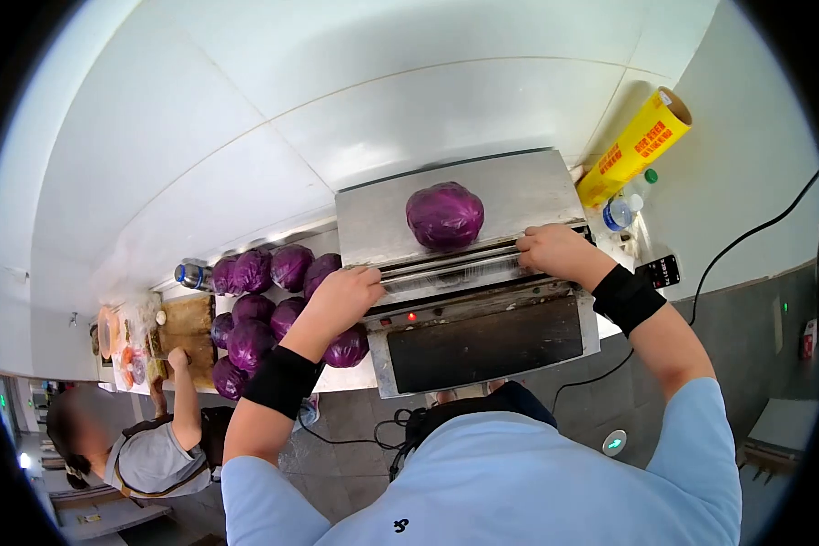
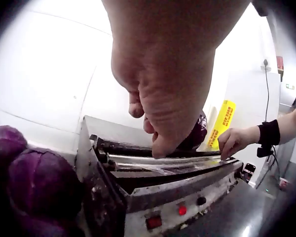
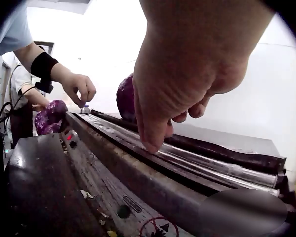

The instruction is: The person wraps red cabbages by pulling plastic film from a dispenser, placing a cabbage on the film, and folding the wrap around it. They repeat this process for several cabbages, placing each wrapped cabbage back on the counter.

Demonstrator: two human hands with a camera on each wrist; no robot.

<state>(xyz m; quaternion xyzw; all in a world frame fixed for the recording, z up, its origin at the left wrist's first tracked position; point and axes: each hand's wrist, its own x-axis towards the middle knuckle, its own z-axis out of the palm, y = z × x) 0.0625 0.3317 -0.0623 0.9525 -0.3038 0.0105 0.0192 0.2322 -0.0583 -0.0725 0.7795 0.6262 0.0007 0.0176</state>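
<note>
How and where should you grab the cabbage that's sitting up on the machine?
Probably cup the cabbage by its bulging left and right sides, coming down from above: it's round with no handle, nothing covers its top, and the wall rises behind it.

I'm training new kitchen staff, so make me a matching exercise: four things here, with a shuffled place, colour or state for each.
1. Single cabbage
2. Large tube
3. Round light
4. Left hand

A. Glowing red
B. At the machine end nearer the grouped cabbages
C. Yellow with red lettering
D. On the metal top plate

Pairs: 1-D; 2-C; 3-A; 4-B
</note>
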